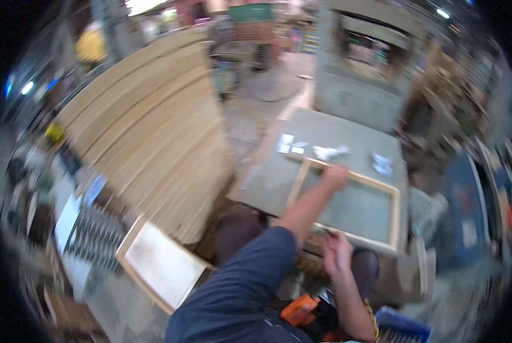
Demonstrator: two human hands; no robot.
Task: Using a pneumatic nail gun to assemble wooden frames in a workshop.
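A light wooden rectangular frame (394,217) lies on a grey tabletop (347,134) in front of me. Reaching across it, my left hand (336,176) is closed on the far rail, near the far left corner. Close to the near rail, my right hand (338,251) is held with its fingers pinched upward. Something small and dark shows at those fingertips, too blurred to name. Beyond the far rail lie a small wooden block (295,153), a crumpled clear plastic bag (329,152) and another small packet (382,164).
Tall stacked pale boards (153,126) stand at left. Below them is a wood-rimmed white panel (162,266), beside a row of metal coils (96,237). A big grey machine (359,97) rises behind the table. An orange tool (300,310) and a blue crate (402,326) sit near me.
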